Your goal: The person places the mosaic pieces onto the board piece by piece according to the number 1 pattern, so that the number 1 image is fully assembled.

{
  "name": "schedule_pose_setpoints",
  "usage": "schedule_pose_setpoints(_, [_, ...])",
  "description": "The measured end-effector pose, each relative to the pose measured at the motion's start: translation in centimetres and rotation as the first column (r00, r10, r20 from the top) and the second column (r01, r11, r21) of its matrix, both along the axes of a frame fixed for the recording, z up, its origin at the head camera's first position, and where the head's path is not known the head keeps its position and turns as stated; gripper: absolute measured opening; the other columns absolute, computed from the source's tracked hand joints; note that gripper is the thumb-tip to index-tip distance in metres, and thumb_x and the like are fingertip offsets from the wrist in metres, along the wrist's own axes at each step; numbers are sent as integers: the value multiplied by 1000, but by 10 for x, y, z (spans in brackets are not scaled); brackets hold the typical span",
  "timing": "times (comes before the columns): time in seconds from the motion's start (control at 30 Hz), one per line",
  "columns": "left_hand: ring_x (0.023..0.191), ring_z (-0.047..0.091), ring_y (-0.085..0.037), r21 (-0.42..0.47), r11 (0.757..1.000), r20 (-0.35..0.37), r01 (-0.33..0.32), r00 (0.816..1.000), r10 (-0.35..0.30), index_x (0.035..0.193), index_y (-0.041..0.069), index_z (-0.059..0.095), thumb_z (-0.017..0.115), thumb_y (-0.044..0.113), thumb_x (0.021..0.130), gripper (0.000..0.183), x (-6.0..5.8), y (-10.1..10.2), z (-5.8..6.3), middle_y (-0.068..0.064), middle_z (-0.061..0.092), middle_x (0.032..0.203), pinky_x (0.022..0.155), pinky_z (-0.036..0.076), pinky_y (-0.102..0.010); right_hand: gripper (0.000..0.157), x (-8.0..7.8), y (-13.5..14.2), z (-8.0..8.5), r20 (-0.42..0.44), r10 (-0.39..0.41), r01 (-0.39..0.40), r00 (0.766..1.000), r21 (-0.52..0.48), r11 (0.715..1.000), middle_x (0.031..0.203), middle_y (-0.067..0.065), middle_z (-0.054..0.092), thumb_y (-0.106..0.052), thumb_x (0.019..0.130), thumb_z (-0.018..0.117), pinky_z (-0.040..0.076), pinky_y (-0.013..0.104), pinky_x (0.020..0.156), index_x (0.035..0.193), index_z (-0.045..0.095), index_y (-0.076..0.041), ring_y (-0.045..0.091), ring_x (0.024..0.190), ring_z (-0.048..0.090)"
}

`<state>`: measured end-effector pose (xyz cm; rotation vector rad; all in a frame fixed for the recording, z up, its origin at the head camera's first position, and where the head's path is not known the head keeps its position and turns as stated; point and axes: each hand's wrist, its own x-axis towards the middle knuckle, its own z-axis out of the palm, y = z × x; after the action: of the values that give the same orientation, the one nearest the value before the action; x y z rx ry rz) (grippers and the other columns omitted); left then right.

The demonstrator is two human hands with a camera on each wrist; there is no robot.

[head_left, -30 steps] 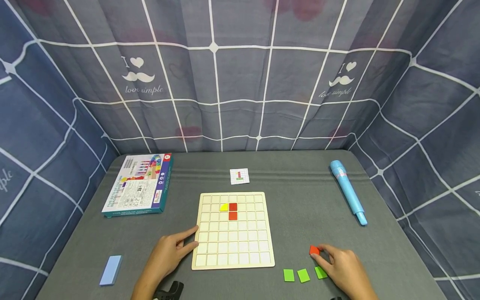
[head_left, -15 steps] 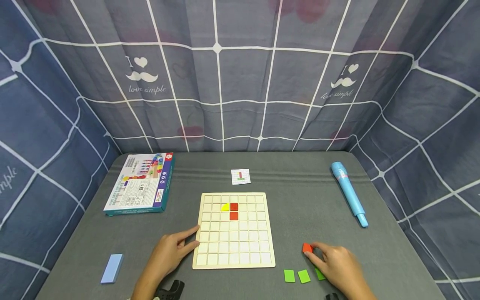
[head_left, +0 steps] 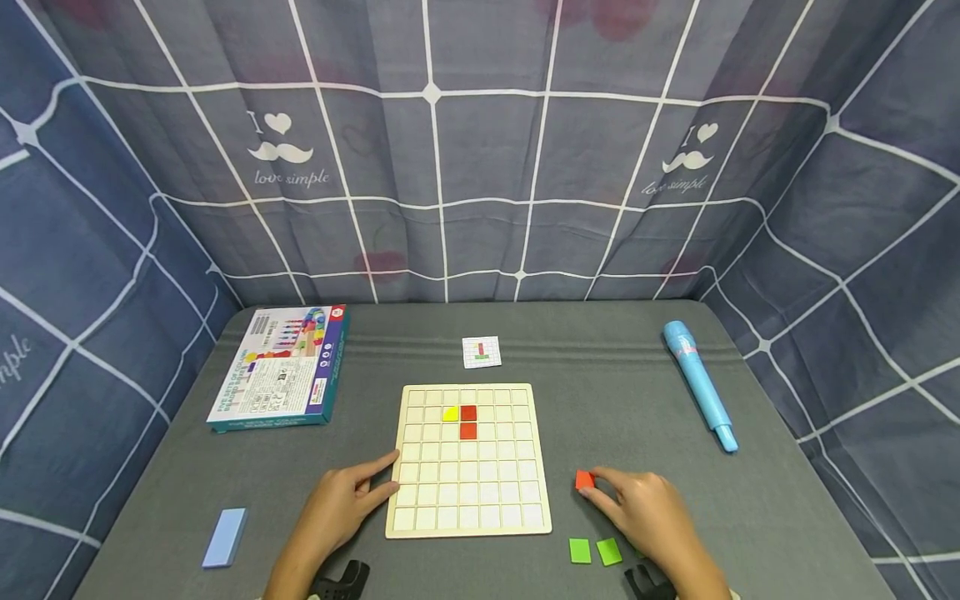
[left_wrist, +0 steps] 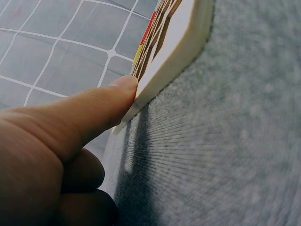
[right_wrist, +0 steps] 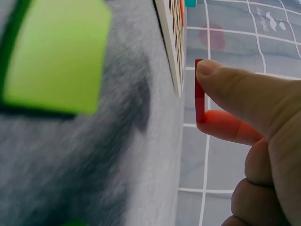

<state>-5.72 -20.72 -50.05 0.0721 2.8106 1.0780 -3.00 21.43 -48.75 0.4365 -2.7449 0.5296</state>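
Note:
Between thumb and forefinger, my right hand (head_left: 641, 504) pinches a small red square tile (head_left: 584, 480), held right of the pale grid board (head_left: 468, 492). In the right wrist view, the red tile (right_wrist: 200, 90) appears edge-on, raised off the cloth. My left hand (head_left: 337, 508) touches the board's left edge with its thumb and forefinger tips, spread apart. The left wrist view has one fingertip against the board's rim (left_wrist: 174, 70). Set in the board's upper cells are a yellow tile (head_left: 450, 414) and two red tiles (head_left: 468, 431).
Green tiles (head_left: 579, 551) lie right of the board, one mostly hidden by my right hand. A pattern card (head_left: 482, 352) lies behind the board. A game box (head_left: 273, 367) and blue block (head_left: 224, 537) are left; a light-blue tube (head_left: 699, 386) is right.
My right hand has carried the red tile leftward and slightly up in the head view, toward the board. The left hand stays at the board's edge.

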Motion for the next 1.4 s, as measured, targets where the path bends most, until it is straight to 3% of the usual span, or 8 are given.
schedule_pose_setpoints(0.47, [48, 24, -4, -3, 1000, -20, 4, 1000, -4, 134, 33, 70, 80, 38, 89, 46, 0, -2, 1, 10, 37, 53, 49, 23, -23, 26, -20, -42, 4, -86, 131, -136, 988, -45, 990, 54, -25, 22, -33, 77, 91, 16, 14, 46, 94, 81, -17, -11, 54, 10])
schedule_pose_setpoints(0.67, [47, 23, -3, -5, 1000, 15, -5, 1000, 5, 135, 33, 69, 79, 39, 90, 47, 3, -2, 0, 10, 37, 52, 48, 22, -23, 26, -26, -56, 3, -133, 177, -185, 975, -50, 981, 52, -24, 28, -34, 75, 91, 19, 12, 46, 90, 81, -16, -11, 54, 13])
schedule_pose_setpoints(1.03, [48, 25, -4, -9, 1000, -13, -4, 1000, 4, 134, 32, 71, 79, 39, 89, 46, 1, -2, 0, 10, 37, 53, 49, 23, -23, 23, -38, -75, 5, -110, 199, -202, 974, -19, 979, 51, -19, 42, -37, 80, 88, 37, 22, 46, 90, 79, -18, -6, 51, 28])
schedule_pose_setpoints(1.23, [48, 24, -3, -11, 1000, 1, 0, 1000, 0, 134, 33, 70, 79, 39, 89, 46, 0, 0, 1, 10, 38, 52, 49, 23, -23, 20, -41, -85, 4, -75, 148, -147, 986, 15, 989, 56, -13, 57, -36, 80, 87, 41, 28, 47, 87, 77, -20, 0, 49, 42])
schedule_pose_setpoints(1.4, [48, 24, -4, -4, 1000, 6, 3, 1000, -3, 135, 32, 70, 79, 38, 89, 47, 1, 1, 0, 9, 38, 52, 49, 23, -23, 20, -45, -93, 5, -42, 156, -155, 987, 25, 988, 61, -10, 64, -37, 81, 86, 43, 30, 48, 87, 78, -19, 4, 49, 47])
